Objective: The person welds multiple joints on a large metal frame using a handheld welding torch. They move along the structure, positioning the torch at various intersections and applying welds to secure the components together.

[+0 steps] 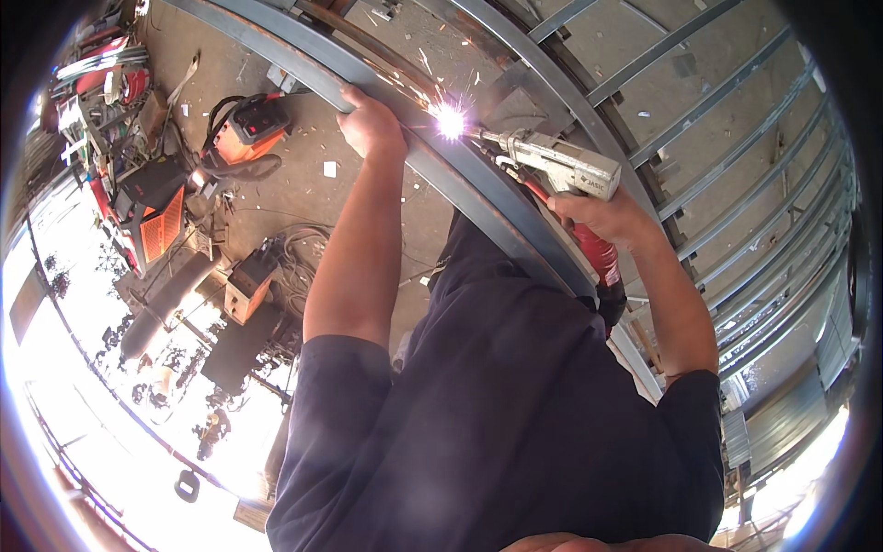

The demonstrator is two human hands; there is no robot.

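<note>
A long grey steel beam (478, 189) runs slantwise in front of me, from the upper left down to my right side. My left hand (372, 127) is closed on its near edge; the thumb rests on top and most fingers are out of sight. In my right hand (605, 217) is a pale, scuffed welding gun (566, 161) with a red grip, its nozzle pointing left. Just beyond the nozzle tip a bright white-violet arc (449, 120) burns on the beam, throwing sparks up and away. The glare hides the exact spot where it meets the metal.
On the right stands a frame of parallel steel bars (708, 120). Orange-and-black machines (244, 129) sit on the floor at the left, with coiled cables (303, 253) and a smaller box (253, 283) nearer. Scraps litter the concrete floor (313, 193).
</note>
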